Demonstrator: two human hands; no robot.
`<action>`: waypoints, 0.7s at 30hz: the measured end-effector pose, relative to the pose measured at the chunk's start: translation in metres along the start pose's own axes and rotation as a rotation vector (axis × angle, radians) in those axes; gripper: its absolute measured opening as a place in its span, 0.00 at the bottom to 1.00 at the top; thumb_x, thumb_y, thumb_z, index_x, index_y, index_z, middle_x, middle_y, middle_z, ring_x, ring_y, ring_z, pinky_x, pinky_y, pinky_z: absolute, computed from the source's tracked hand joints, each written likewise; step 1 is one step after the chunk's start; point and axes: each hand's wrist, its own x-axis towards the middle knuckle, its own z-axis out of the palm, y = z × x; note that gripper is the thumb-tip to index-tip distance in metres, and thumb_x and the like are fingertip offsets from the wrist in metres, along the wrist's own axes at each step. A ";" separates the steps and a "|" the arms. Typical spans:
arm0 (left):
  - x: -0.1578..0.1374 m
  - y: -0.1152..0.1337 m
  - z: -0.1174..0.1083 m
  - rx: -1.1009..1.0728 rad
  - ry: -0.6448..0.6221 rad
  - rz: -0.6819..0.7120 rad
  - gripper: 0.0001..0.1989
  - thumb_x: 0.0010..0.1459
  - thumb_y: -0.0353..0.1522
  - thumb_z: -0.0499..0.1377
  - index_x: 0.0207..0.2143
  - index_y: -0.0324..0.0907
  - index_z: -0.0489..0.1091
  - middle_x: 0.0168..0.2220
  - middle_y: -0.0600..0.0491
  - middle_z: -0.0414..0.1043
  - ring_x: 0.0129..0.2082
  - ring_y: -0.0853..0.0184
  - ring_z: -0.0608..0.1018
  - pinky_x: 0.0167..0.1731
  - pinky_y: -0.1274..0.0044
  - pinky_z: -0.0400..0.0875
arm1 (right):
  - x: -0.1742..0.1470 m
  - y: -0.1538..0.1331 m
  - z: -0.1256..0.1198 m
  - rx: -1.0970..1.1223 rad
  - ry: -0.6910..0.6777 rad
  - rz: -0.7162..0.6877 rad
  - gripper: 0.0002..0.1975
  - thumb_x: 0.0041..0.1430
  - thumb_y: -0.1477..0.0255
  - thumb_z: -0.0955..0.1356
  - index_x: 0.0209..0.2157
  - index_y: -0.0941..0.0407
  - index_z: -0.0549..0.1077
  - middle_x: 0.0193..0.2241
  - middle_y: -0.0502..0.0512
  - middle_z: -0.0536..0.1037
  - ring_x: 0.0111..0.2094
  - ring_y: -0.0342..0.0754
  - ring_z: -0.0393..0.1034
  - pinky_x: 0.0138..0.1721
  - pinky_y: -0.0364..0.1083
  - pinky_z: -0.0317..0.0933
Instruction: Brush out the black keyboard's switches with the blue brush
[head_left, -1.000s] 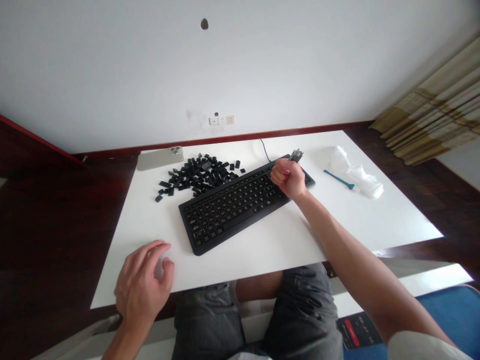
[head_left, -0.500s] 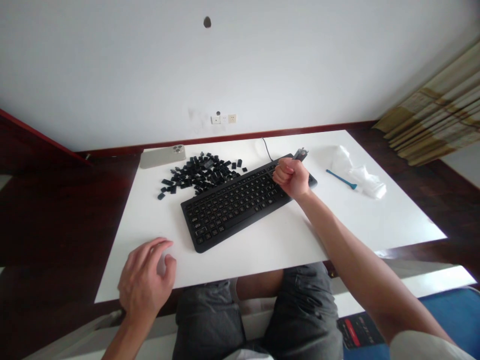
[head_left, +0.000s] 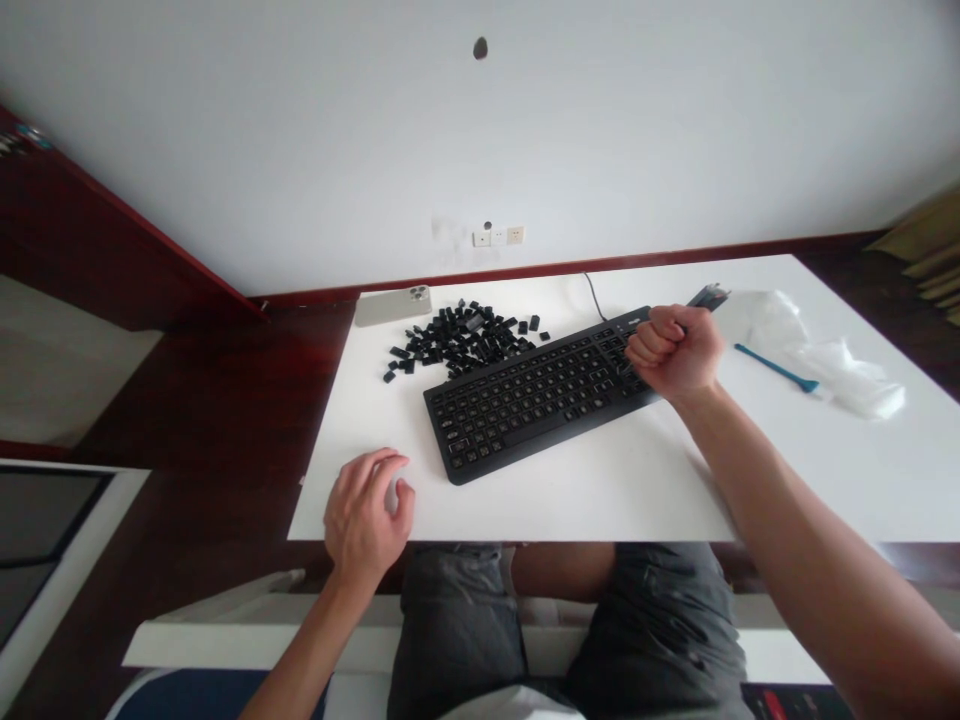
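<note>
A black keyboard (head_left: pixel 525 410) lies at a slant on the white table (head_left: pixel 547 505), its key positions showing bare sockets without caps. My right hand (head_left: pixel 675 350) is a fist over the keyboard's right end, closed round a slim dark tool (head_left: pixel 709 296) whose greyish end sticks out on the thumb side; its kind I cannot make out. Left of the keyboard, my left hand (head_left: pixel 367 510) rests at the table's front edge, fingers loosely curved, thumb apart, holding nothing. Behind the keyboard lies a loose pile of black keycaps (head_left: pixel 472 335).
A phone (head_left: pixel 394 305) lies face down at the back left. To the right are a blue stick-like tool (head_left: pixel 776 368) and crumpled clear plastic (head_left: pixel 847 375). The keyboard's cable (head_left: pixel 595 297) runs off the back edge, toward the wall with sockets (head_left: pixel 499 237).
The view has turned left, so everything sits further right in the picture. My right hand still grips the tool over the keyboard, and my left hand still rests at the table edge.
</note>
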 end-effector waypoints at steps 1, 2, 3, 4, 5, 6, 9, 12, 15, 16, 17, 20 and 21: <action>0.000 0.000 0.000 -0.003 0.000 0.002 0.13 0.64 0.26 0.59 0.48 0.44 0.78 0.51 0.48 0.81 0.51 0.55 0.78 0.54 0.66 0.72 | 0.000 -0.001 0.000 -0.002 -0.003 0.006 0.30 0.61 0.60 0.72 0.22 0.51 0.46 0.15 0.43 0.40 0.17 0.41 0.33 0.15 0.45 0.36; 0.000 0.001 -0.001 -0.006 -0.002 0.005 0.13 0.64 0.26 0.59 0.48 0.43 0.78 0.51 0.48 0.81 0.51 0.55 0.78 0.54 0.66 0.72 | 0.000 -0.001 0.000 -0.007 -0.004 0.012 0.30 0.61 0.61 0.72 0.22 0.51 0.46 0.15 0.43 0.40 0.17 0.42 0.33 0.15 0.45 0.36; 0.000 0.001 -0.001 -0.010 -0.002 0.007 0.12 0.64 0.26 0.59 0.48 0.43 0.78 0.51 0.48 0.81 0.51 0.55 0.78 0.55 0.66 0.72 | -0.001 -0.002 0.000 -0.012 -0.002 0.017 0.30 0.61 0.61 0.72 0.22 0.51 0.46 0.15 0.43 0.40 0.17 0.42 0.33 0.16 0.45 0.36; 0.000 0.000 -0.001 -0.014 -0.001 0.008 0.12 0.64 0.25 0.59 0.48 0.43 0.77 0.51 0.48 0.81 0.51 0.55 0.78 0.55 0.66 0.71 | -0.001 -0.002 0.000 -0.016 -0.001 0.019 0.29 0.61 0.61 0.72 0.22 0.51 0.47 0.15 0.43 0.41 0.17 0.42 0.33 0.16 0.46 0.36; 0.000 0.000 -0.001 -0.018 0.001 0.009 0.12 0.64 0.25 0.59 0.48 0.43 0.77 0.51 0.48 0.81 0.51 0.55 0.78 0.55 0.66 0.71 | -0.001 -0.003 -0.001 -0.017 0.000 0.020 0.29 0.61 0.61 0.72 0.21 0.51 0.47 0.15 0.43 0.42 0.17 0.42 0.34 0.16 0.46 0.35; -0.001 0.000 0.000 -0.021 0.001 0.009 0.12 0.64 0.25 0.59 0.48 0.43 0.77 0.51 0.48 0.80 0.51 0.55 0.78 0.55 0.66 0.71 | -0.001 -0.003 -0.002 -0.015 -0.001 0.019 0.29 0.60 0.62 0.72 0.21 0.51 0.48 0.15 0.43 0.42 0.17 0.42 0.34 0.16 0.46 0.35; -0.002 -0.001 0.000 -0.028 0.012 0.006 0.12 0.64 0.26 0.59 0.48 0.43 0.77 0.51 0.48 0.80 0.51 0.55 0.78 0.55 0.66 0.71 | -0.001 -0.003 -0.005 0.008 -0.020 0.013 0.29 0.60 0.62 0.72 0.21 0.51 0.48 0.14 0.43 0.42 0.17 0.41 0.34 0.16 0.46 0.35; -0.003 -0.002 0.001 -0.036 0.026 0.004 0.12 0.64 0.26 0.59 0.48 0.43 0.78 0.50 0.48 0.81 0.51 0.55 0.79 0.54 0.66 0.71 | 0.000 -0.003 -0.009 0.029 -0.033 -0.004 0.30 0.59 0.61 0.72 0.21 0.52 0.47 0.14 0.43 0.41 0.16 0.41 0.34 0.15 0.45 0.35; -0.002 -0.002 0.002 -0.034 0.041 0.007 0.12 0.64 0.26 0.59 0.47 0.43 0.78 0.50 0.49 0.81 0.50 0.56 0.79 0.54 0.66 0.72 | 0.000 -0.006 -0.011 0.046 -0.016 -0.037 0.31 0.59 0.60 0.72 0.21 0.52 0.46 0.14 0.42 0.40 0.16 0.41 0.33 0.15 0.44 0.36; -0.002 -0.002 0.003 -0.032 0.051 0.008 0.12 0.64 0.26 0.59 0.47 0.43 0.78 0.50 0.49 0.81 0.50 0.56 0.79 0.53 0.66 0.72 | 0.000 -0.007 -0.012 0.050 -0.007 -0.050 0.31 0.60 0.59 0.72 0.21 0.52 0.45 0.14 0.42 0.40 0.16 0.41 0.33 0.14 0.43 0.37; -0.002 -0.002 0.003 -0.030 0.063 0.008 0.12 0.64 0.26 0.59 0.47 0.43 0.78 0.49 0.49 0.81 0.50 0.56 0.79 0.53 0.66 0.72 | 0.000 -0.009 -0.012 0.052 0.003 -0.060 0.32 0.60 0.59 0.72 0.21 0.52 0.45 0.15 0.42 0.40 0.16 0.40 0.33 0.14 0.43 0.37; -0.001 -0.003 0.005 -0.017 0.090 0.010 0.12 0.64 0.26 0.59 0.46 0.44 0.78 0.49 0.50 0.82 0.48 0.56 0.79 0.52 0.66 0.73 | 0.000 -0.013 -0.015 0.047 0.032 -0.079 0.33 0.60 0.57 0.72 0.22 0.52 0.44 0.15 0.41 0.39 0.15 0.40 0.33 0.14 0.41 0.39; -0.001 -0.003 0.006 -0.010 0.093 0.014 0.12 0.64 0.26 0.59 0.46 0.44 0.78 0.49 0.50 0.82 0.48 0.56 0.79 0.52 0.66 0.73 | 0.000 -0.014 -0.015 0.049 0.040 -0.083 0.33 0.61 0.56 0.72 0.22 0.52 0.44 0.15 0.41 0.39 0.15 0.40 0.33 0.14 0.41 0.39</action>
